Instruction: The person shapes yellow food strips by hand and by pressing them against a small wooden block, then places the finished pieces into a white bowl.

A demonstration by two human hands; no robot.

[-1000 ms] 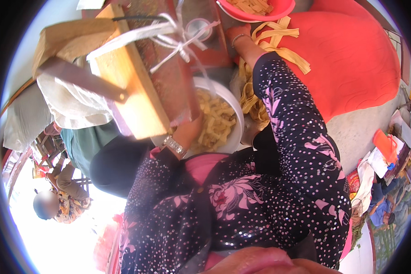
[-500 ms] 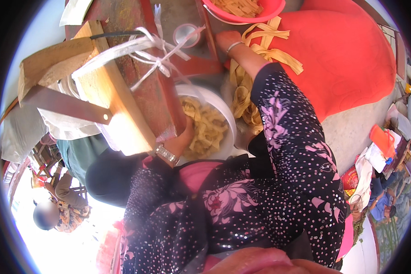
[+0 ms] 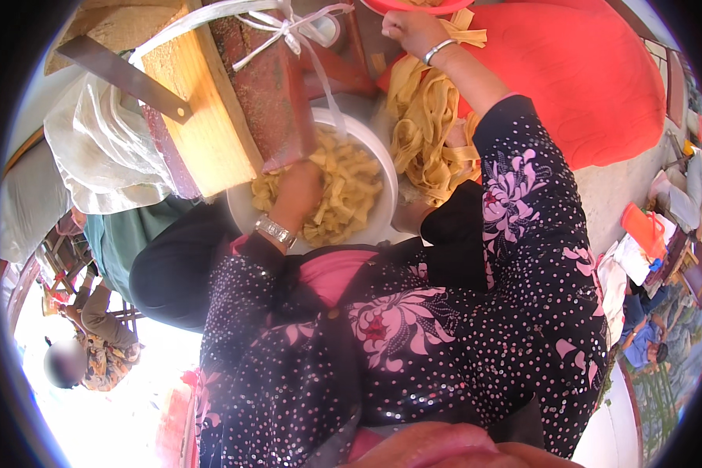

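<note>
Head view. The landmark is the white bowl (image 3: pixel 386 183), seen from above and partly hidden under a slanted wooden block (image 3: pixel 203 117) bound with white plastic strips (image 3: pixel 288 27) and fitted with a flat metal blade (image 3: pixel 121 78). The bowl holds a heap of short, pale yellow cut pieces (image 3: pixel 347 191). The left hand (image 3: pixel 296 195), with a metal bracelet at the wrist, lies in the bowl at its left side, against the lower edge of the block; its fingers are hidden among the pieces, so whether they close on anything cannot be told. Just right of the bowl hangs a bundle of long, flat yellow strips (image 3: pixel 425 129), draped in loose folds toward the lap. The right hand (image 3: pixel 409 31), above and to the right of the bowl, is closed in a fist around the upper end of this bundle, just beneath a red dish (image 3: pixel 413 6). Beyond it, further right of the bowl, lies a large red cushion-like surface (image 3: pixel 593 86). The strips appear light, limp and easily torn; judged so, they are best gripped gathered in a bunch near one end, not pinched singly
</note>
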